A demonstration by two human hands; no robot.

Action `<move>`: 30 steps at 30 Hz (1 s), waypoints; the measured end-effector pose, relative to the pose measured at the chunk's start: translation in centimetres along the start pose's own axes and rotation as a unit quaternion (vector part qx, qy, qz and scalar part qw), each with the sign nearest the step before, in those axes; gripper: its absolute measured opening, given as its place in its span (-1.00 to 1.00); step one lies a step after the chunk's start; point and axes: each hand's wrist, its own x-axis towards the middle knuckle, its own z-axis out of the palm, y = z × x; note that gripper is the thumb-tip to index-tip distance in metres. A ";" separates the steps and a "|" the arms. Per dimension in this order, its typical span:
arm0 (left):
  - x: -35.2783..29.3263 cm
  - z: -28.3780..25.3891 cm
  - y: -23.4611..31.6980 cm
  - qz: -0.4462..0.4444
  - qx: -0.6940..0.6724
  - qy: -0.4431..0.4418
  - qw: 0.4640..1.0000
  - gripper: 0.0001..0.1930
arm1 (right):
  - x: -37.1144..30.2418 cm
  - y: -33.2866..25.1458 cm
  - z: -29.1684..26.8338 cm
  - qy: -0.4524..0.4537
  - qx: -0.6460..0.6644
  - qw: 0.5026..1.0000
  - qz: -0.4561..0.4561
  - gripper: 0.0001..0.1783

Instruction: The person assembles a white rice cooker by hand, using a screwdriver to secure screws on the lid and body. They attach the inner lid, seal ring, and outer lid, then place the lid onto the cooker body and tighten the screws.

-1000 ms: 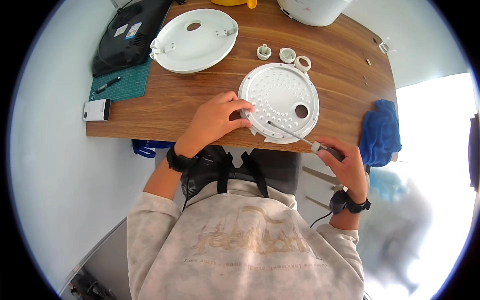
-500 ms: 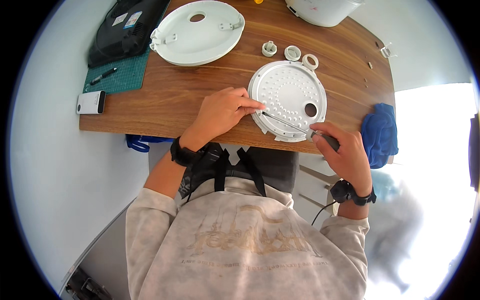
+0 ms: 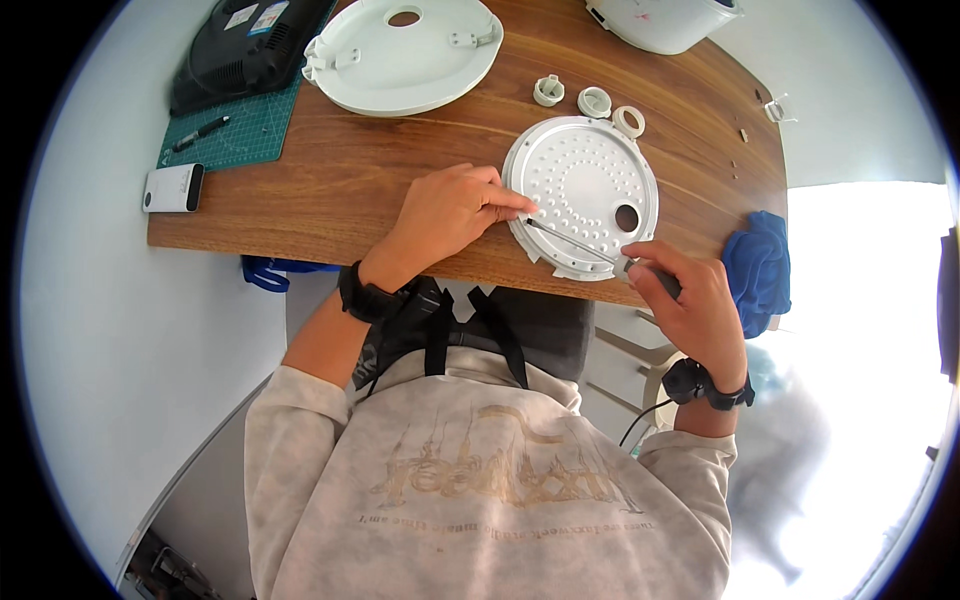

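Two hands work at a round perforated metal plate that lies flat on the wooden counter, close to its near edge and right of the middle. The left hand rests on the counter just left of the plate, its fingers drawn together with the tips touching the plate's left rim. The right hand hovers off the near edge of the counter, its fingers wrapped round the dark handle of a screwdriver, whose thin shaft slants up and left across the near part of the plate, with its tip by the left fingertips. Beyond the plate, three small white round parts sit in a row. Farther left lies a large white lid, and at the far left a green cutting mat carries a black pen. Near the mat, a white phone-like device lies at the counter's left end. Over the counter's right end hangs a blue cloth, and a white appliance body stands at the far edge.
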 end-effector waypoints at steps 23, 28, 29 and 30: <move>-0.2 0.5 -0.6 0.035 0.030 0.030 0.998 -0.78 | 4.6 -6.7 -2.2 -0.163 -0.333 0.915 -0.156 -0.83; -0.1 0.6 -0.6 0.039 0.026 0.029 0.998 -0.77 | 4.5 -7.3 -1.5 -0.142 -0.365 0.905 -0.167 -0.85; -0.1 0.6 -0.6 0.042 0.025 0.032 0.998 -0.77 | 4.5 -7.3 -1.5 -0.141 -0.368 0.902 -0.175 -0.86; -0.1 0.6 -0.6 0.046 0.023 0.035 0.998 -0.78 | 4.4 -7.3 -1.4 -0.141 -0.379 0.895 -0.187 -0.88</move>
